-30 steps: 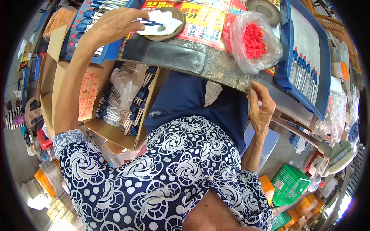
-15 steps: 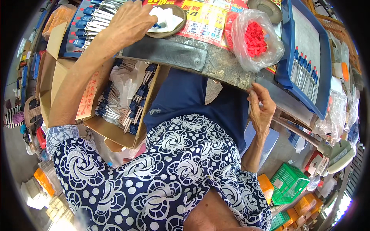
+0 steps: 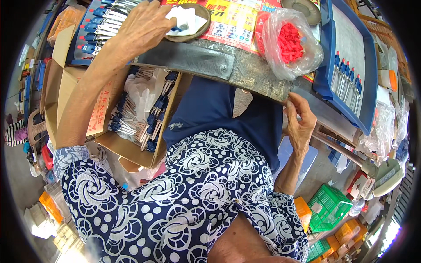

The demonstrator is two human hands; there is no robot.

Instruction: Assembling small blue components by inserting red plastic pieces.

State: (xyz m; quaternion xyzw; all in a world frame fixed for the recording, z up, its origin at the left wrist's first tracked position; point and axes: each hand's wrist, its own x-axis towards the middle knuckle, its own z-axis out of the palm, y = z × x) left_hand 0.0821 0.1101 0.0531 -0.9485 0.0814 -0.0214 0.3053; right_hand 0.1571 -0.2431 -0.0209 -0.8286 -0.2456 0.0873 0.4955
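My left hand is closed over the near left side of a round dish holding white cloth or paper. A small dark-blue piece pokes out from its fingers; the rest of it is hidden. Beside that wrist lies a blue tray of slim metal tools with blue ends and red tips. My right hand is curled at the table's near edge, thumb and forefinger together; what they pinch, if anything, cannot be made out. Nearest to it is a clear plastic bag of small red pieces.
A second blue tray at right holds several slim tools. Below the table, an open cardboard box contains bundles of blue-ended pieces. A metal plate covers part of the edge. Green crates stand on the floor.
My left hand has shifted slightly left and down, still over the dish. My right hand has moved slightly to the right along the table edge.
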